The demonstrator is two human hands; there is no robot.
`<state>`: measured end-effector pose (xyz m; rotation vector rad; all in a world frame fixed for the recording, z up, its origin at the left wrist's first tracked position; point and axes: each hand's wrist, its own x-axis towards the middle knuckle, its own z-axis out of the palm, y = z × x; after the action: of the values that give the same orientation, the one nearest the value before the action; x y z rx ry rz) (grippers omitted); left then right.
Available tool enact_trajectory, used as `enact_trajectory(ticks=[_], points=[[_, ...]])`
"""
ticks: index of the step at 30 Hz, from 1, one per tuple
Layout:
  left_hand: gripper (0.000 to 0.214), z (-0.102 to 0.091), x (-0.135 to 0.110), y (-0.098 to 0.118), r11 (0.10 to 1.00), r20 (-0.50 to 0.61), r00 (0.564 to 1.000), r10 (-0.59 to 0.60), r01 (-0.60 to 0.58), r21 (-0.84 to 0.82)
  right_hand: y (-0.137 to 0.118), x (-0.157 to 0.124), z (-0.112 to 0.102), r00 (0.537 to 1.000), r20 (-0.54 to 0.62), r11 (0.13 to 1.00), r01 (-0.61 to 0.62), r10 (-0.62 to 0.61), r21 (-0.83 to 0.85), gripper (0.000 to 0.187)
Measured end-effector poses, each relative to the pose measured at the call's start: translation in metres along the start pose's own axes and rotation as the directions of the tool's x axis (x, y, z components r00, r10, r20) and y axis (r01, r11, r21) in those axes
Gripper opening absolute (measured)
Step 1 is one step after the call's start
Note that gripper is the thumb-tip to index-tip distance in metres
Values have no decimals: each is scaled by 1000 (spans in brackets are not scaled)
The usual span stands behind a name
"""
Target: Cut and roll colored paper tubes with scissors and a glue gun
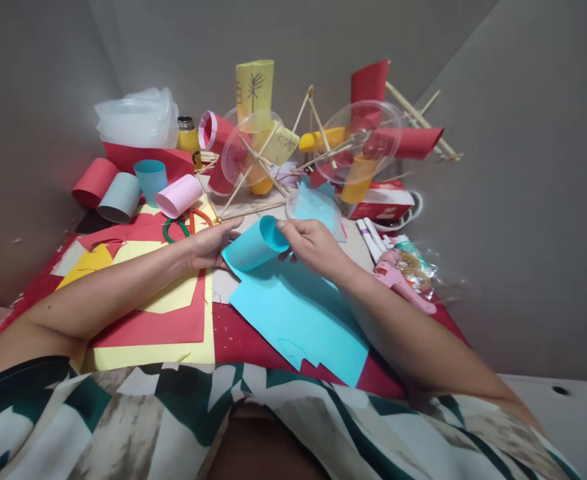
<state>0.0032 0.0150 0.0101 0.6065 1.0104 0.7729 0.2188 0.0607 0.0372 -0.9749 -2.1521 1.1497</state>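
A blue paper tube is held tilted between both hands, its open end toward the right. My left hand supports it at the left end, thumb above and the other fingers partly hidden beneath. My right hand pinches the rim at the right end between thumb and fingers. Below the tube lies a blue paper sheet with a notched front edge and a small pen drawing. Green-handled scissors rest beside my left forearm.
Paper tubes, including a pink one and a grey one, stand at the left. Behind are stick frames with clear plastic discs and coloured tubes. A pink glue gun lies right. Red and yellow sheets lie left.
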Motion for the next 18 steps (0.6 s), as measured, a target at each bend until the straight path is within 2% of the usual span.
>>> enact_trajectory(ticks=[8,15,18], points=[[45,1,-4,-2,999,-20,999,38,-38,-7,3,2,-3,994,16,994,-104,104,41,55],[49,-3,-5,-1,998,55,996,68,-68,1,7,7,-9,980,43,969,-196,192,150,49],[52,-6,-2,-3,995,21,996,92,-92,27,9,10,-11,974,48,950,-228,222,215,47]])
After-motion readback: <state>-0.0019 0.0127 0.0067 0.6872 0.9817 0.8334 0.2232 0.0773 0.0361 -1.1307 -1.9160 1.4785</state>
